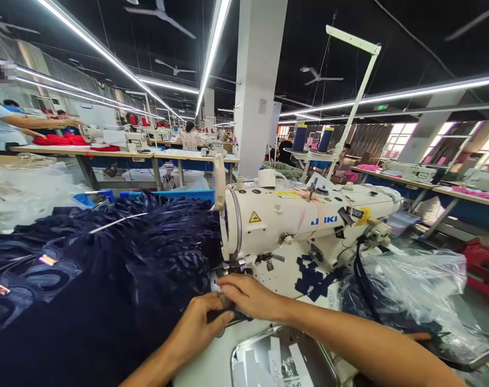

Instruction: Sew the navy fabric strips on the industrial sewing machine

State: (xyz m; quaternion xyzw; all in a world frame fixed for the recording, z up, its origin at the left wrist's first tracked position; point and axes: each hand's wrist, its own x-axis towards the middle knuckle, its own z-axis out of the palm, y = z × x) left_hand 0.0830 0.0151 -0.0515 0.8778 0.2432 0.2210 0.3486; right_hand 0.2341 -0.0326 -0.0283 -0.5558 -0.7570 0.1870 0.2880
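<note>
A white sewing machine (274,217) stands before me, its needle area just beyond my fingers. My left hand (198,325) is closed at the edge of the machine bed, thumb and forefinger about a dark bit of navy fabric (241,316). Over the same spot lies my right hand (248,295), fingers bent and pressed together at the fabric near the presser foot (236,265). Most of what the fingers hold is hidden beneath them. A big heap of navy garments (147,258) fills the left side, close to my left hand.
Small navy fabric pieces (313,277) lie on the machine bed. A metal tray (244,357) with white labels sits in front. Clear plastic bags (413,285) lie at right. Thread cones (299,138) stand behind. A co-worker (2,121) stands at far left by red fabric (61,140).
</note>
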